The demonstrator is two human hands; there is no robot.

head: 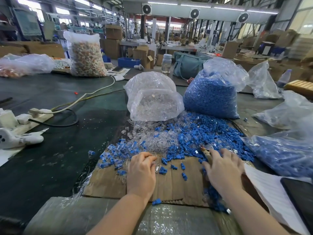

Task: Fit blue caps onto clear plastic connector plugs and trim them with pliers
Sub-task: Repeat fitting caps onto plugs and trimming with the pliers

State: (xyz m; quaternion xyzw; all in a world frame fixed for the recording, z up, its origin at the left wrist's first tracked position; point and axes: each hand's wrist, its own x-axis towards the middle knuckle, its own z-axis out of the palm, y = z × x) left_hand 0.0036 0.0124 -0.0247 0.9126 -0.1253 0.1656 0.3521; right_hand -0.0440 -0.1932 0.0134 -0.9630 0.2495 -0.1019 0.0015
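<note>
left hand (pixel 141 172) pinches clear plug (pixel 156 168), ready for capping | right hand (pixel 223 168) fingers spread, raking blue caps (pixel 199 133) | pliers (pixel 207 152) beneath

Two filled bags stand side by side on the surface (pixel 59 150), the bag of plugs (pixel 152 97) left of the bag of caps (pixel 211 95); before them loose parts (pixel 177 138) spill onto a cardboard sheet (pixel 169 187); a power strip (pixel 27 119) lies far left.
</note>
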